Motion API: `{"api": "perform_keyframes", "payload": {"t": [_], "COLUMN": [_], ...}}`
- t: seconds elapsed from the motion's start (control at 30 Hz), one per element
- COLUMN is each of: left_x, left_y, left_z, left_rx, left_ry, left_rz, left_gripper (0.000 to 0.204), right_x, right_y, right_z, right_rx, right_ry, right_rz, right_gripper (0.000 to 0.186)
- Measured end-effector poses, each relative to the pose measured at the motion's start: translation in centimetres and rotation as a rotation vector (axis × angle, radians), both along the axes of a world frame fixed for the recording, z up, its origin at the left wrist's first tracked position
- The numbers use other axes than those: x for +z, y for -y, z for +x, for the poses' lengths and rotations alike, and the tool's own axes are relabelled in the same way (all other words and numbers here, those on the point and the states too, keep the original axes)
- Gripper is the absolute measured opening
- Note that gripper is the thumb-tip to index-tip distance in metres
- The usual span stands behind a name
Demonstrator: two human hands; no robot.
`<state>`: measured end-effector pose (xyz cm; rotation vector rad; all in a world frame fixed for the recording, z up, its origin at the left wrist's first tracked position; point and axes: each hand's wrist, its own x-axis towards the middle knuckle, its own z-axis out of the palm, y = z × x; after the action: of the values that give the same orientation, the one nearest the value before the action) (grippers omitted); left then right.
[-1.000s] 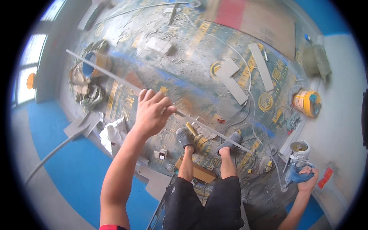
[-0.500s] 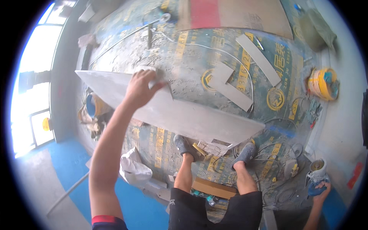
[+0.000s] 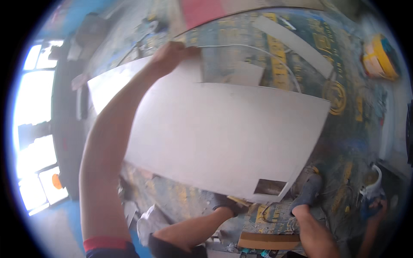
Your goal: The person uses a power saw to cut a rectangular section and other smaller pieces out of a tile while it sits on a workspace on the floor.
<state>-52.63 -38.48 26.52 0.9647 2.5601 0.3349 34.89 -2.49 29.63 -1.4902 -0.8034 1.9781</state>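
Observation:
A large pale tile (image 3: 223,129) stands tilted in front of my legs, its broad white face toward me. It has a corner notch along its upper edge and a small rectangular cutout near its lower right corner. My left hand (image 3: 172,56) is closed on the upper edge, just left of the notch. Far down on the right, my right hand (image 3: 378,207) holds a blue power tool (image 3: 371,198) with a rounded pale guard, apart from the tile. Motion blurs the tool, so its exact kind is unclear.
Tile offcuts, a long strip (image 3: 297,47) and a smaller piece (image 3: 245,73), lie beyond the tile. A white cable (image 3: 258,50) curves past them. A yellow bucket (image 3: 380,58) stands at right. A white bag (image 3: 150,223) and a brown cardboard piece (image 3: 269,241) lie near my legs.
The tile has tipped so that its white face now shows broadly. My left hand has moved up and slightly right, closing on its edge. My left leg has shifted; the right hand keeps the tool.

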Motion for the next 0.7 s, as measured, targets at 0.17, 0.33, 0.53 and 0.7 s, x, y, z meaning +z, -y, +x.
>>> {"api": "perform_keyframes", "payload": {"t": [0.17, 0.33, 0.53, 0.7], "left_x": [-8.2, -15.1, -22.9, -30.3], "left_y": [0.0, -3.2, -4.8, -1.9], "left_z": [-6.6, -6.1, -6.9, -16.5], "left_rx": [-0.29, -0.107, -0.114, -0.201], "left_ry": [-0.09, 0.068, 0.058, -0.068], "left_rz": [0.083, 0.035, 0.015, 0.003], "left_gripper": [0.061, 0.061, 0.061, 0.061], "right_x": [-4.1, -3.8, 0.3, 1.5], "right_y": [4.1, 7.0, 11.5, 12.8], "right_z": [-7.8, -8.2, -12.0, -12.5], "right_rx": [-0.191, -0.182, -0.152, -0.124], "right_ry": [0.134, 0.135, 0.144, 0.161], "right_rz": [0.144, 0.213, 0.187, 0.135], "right_gripper": [0.014, 0.019, 0.025, 0.029]}}
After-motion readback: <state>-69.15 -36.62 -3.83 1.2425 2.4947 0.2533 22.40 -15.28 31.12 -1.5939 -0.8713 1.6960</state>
